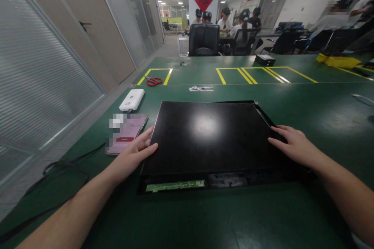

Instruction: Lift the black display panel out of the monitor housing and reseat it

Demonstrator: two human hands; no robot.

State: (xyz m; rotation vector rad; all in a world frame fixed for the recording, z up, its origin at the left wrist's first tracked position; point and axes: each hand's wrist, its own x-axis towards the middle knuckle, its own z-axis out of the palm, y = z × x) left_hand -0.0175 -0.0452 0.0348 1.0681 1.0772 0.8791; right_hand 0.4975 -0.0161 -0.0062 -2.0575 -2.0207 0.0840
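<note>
A flat, glossy black display panel [204, 140] lies in front of me, reflecting a round patch of light. My left hand [140, 148] grips its left edge, thumb on top and fingers at the side, partly hidden. At the opposite edge, my right hand [289, 142] holds the panel with thumb and fingertips. Beneath it a black frame [263, 175] sticks out along the near and right sides, so the two are not lined up. A green circuit board strip [175, 185] shows on the frame's near side, at the left.
On the green table [222, 218], left of the panel, are a phone [128, 134], a white power bank [132, 99] and a black cable [73, 163]. Red scissors [154, 81], white scraps [201, 88], a black box [265, 60] and a yellow item [339, 61] lie farther back. Several people sit beyond.
</note>
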